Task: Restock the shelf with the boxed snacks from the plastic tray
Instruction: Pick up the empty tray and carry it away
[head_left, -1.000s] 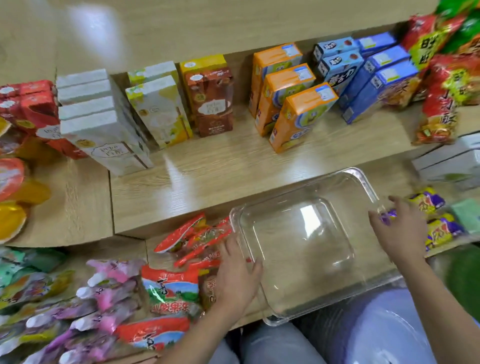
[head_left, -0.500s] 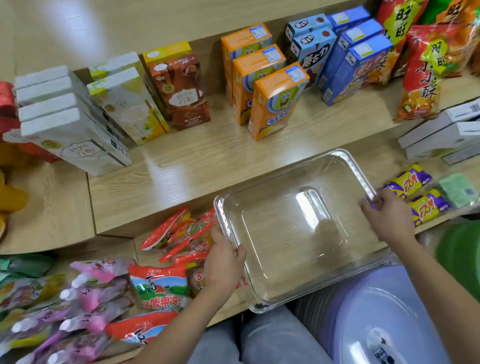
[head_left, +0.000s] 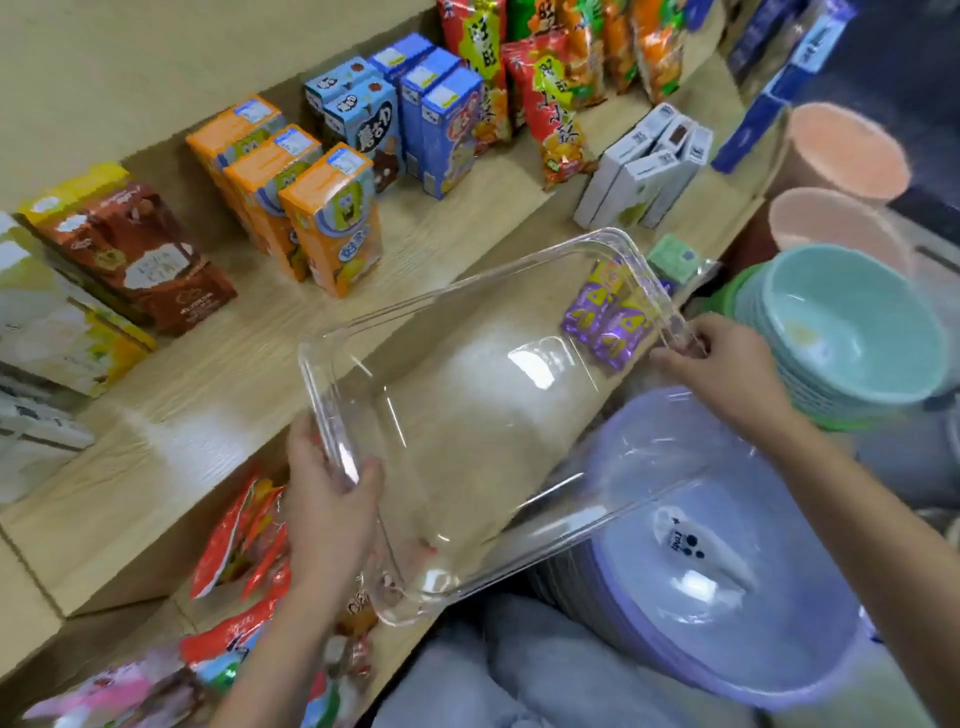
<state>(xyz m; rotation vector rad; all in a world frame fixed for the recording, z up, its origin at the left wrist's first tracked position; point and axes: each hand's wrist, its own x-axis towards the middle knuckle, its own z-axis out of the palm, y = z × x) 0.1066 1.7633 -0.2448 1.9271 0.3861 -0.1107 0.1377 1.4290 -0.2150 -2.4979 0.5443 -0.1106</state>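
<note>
Shelf (head_left: 197, 395): wood; I see orange boxes (head_left: 332, 218), blue boxes (head_left: 441, 114) and a brown box (head_left: 150, 254) standing on it.
Tray (head_left: 467, 415): see-through plastic, held up and tilted, just in front of the shelf, partly over a purple tub (head_left: 701, 545).
Left hand (head_left: 327, 499): I see it gripping the tray's left rim.
Right hand (head_left: 722, 364): pinching the right rim.

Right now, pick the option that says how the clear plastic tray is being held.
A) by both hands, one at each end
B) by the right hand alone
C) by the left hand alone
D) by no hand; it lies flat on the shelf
A: the left hand grips the rim at one end of the clear plastic tray, and the right hand pinches the rim at the opposite end.
</note>
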